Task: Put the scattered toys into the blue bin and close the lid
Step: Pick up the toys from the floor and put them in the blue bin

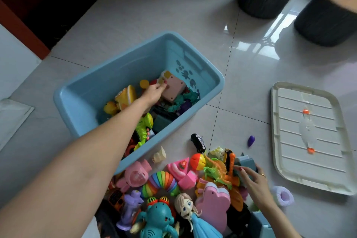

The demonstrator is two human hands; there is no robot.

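Your left hand (153, 93) reaches deep into the open light-blue plastic bin (92, 83), fingers curled on a pink box-shaped toy (173, 88) lying atop the toys already inside. Your right hand (253, 178) grips a grey-blue plastic toy (246, 161) at the edge of the colourful heap on the pale tiled floor (241, 83). The cream ribbed lid (309, 137) lies flat to the right (underside up, apparently), well apart from the bin.
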